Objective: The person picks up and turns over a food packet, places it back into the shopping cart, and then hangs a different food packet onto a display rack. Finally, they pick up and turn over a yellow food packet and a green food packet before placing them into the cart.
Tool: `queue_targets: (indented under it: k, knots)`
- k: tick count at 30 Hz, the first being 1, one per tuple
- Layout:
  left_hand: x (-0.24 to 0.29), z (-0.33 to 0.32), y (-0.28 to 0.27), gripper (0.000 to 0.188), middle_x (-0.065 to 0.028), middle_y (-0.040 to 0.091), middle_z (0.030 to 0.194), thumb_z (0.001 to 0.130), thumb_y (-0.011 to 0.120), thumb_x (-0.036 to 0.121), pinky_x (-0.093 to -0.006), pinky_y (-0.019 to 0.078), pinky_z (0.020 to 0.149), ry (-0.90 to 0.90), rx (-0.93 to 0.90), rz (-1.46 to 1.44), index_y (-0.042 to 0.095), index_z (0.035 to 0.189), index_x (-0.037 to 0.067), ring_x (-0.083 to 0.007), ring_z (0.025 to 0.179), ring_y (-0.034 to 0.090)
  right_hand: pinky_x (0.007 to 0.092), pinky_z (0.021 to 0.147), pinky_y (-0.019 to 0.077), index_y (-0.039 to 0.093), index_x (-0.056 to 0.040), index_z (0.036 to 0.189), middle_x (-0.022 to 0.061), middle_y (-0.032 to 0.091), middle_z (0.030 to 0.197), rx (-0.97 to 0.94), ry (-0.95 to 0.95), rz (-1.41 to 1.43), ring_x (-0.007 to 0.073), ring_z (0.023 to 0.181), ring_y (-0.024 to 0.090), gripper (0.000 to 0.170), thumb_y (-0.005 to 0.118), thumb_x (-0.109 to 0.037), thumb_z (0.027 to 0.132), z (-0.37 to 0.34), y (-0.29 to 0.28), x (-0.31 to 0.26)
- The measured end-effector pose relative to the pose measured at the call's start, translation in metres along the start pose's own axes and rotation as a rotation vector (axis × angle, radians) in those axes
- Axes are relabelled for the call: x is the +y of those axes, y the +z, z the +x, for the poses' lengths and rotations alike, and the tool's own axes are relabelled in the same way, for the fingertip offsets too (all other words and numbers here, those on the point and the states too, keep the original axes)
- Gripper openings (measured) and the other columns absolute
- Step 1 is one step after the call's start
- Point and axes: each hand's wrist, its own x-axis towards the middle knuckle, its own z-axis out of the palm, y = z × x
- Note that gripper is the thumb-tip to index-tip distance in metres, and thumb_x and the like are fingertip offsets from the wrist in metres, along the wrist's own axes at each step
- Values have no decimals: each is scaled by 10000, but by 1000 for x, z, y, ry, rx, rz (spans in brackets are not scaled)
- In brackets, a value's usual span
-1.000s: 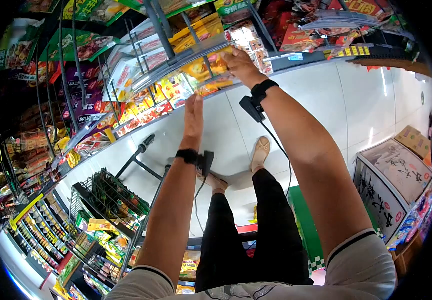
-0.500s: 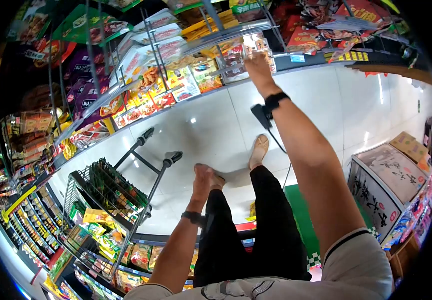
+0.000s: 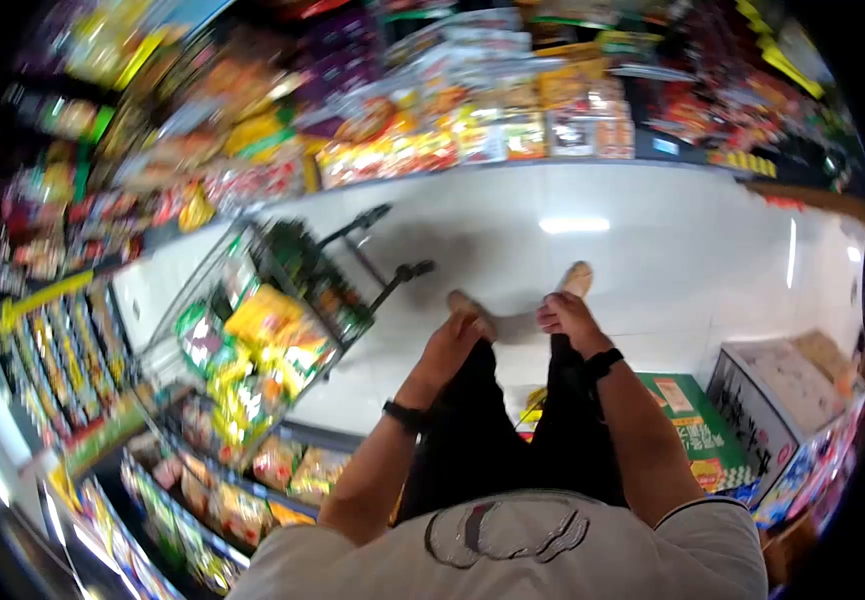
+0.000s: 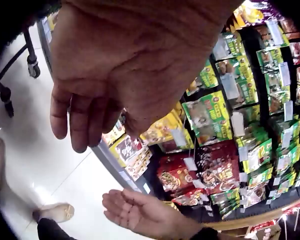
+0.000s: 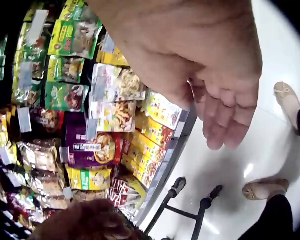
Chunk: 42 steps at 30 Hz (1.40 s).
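Reading both as empty, fingers loose: left hand [image 3: 453,347] and right hand [image 3: 573,318] sit over the legs, apart. Loaded cart [image 3: 405,275] is left of both, left hand nearer; I see the shelf [image 3: 691,160] across the far side.

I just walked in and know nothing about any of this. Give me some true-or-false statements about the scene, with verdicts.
1. The left hand holds nothing. True.
2. The right hand pinches a packet. False: it holds nothing either.
3. In the head view, a shopping cart stands left of both hands. True.
4. The shopping cart is empty. False: bright packets lie in it.
5. A white box with dark writing stands at the head view's right. True.
6. The floor is carpeted. False: it has pale, shiny tiles.
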Motion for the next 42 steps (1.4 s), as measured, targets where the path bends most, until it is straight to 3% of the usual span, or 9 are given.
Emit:
queue_targets:
  k: [5, 13, 16, 19, 25, 29, 33, 37, 42]
  knots:
    - [-2, -43, -77, 355, -119, 671, 925, 996, 557, 307, -328, 514, 791, 57, 131, 51, 580, 1205, 21, -223, 884, 660, 346, 706, 565, 563, -27, 1120, 125, 664, 974, -94, -21, -105, 218, 809, 666, 289, 556, -281, 981, -36, 51, -36]
    - [-34, -108, -212, 217, -30, 615, 841, 1000, 543, 202, -276, 493, 638, 100, 766, -446, 581, 1075, 3, -108, 719, 576, 333, 728, 562, 607, -22, 1093, 132, 679, 966, -76, -151, -255, 213, 826, 674, 268, 561, -261, 982, -82, 131, -99]
    - [-91, -118, -258, 247, -59, 604, 979, 969, 590, 126, -276, 483, 781, 203, 1071, -364, 521, 1157, -19, -126, 862, 562, 334, 744, 565, 611, -22, 1112, 143, 684, 988, -116, -169, -321, 221, 837, 681, 284, 552, -267, 982, -99, 162, -108]
    - [-159, -111, -290, 544, -118, 611, 1092, 904, 688, 169, -289, 470, 867, 159, 1244, -94, 437, 1339, -38, -179, 990, 586, 323, 746, 558, 603, -26, 1126, 137, 682, 1000, -159, -184, -421, 212, 843, 679, 282, 525, -261, 991, -114, 192, -114]
    - [-183, -94, -306, 642, -130, 629, 1085, 856, 737, 173, -308, 470, 870, 234, 929, -525, 418, 1368, -46, -202, 983, 598, 314, 745, 549, 606, -31, 1099, 128, 681, 990, -187, -222, -541, 207, 846, 678, 271, 524, -257, 975, -135, 229, -124]
    - [-154, -119, -285, 385, -57, 659, 979, 877, 717, 206, -286, 466, 809, 121, 661, -591, 599, 1175, -8, -134, 888, 576, 311, 754, 545, 604, -31, 1102, 124, 680, 990, -196, -218, -575, 201, 853, 676, 264, 508, -247, 985, -138, 243, -122]
    - [-160, -136, -271, 339, -73, 679, 1000, 898, 676, 212, -296, 472, 808, 16, 554, -483, 621, 1133, -27, -142, 894, 590, 311, 760, 543, 602, -28, 1106, 121, 678, 995, -231, -220, -594, 194, 859, 674, 270, 505, -254, 995, -141, 253, -116]
    - [-178, -143, -274, 290, -63, 700, 986, 925, 638, 236, -311, 484, 797, -57, 625, -138, 654, 1104, 9, -164, 869, 607, 306, 750, 551, 592, -34, 1114, 121, 684, 1004, -273, -201, -629, 193, 862, 674, 233, 504, -221, 1006, -143, 268, -116]
    - [-83, -190, -288, 219, 30, 611, 885, 994, 590, 204, -225, 445, 759, 293, 751, -335, 641, 1113, 27, -47, 832, 507, 324, 838, 530, 560, -12, 1193, 137, 658, 1108, -367, -288, -625, 211, 977, 656, 312, 554, -250, 991, -150, 291, -125]
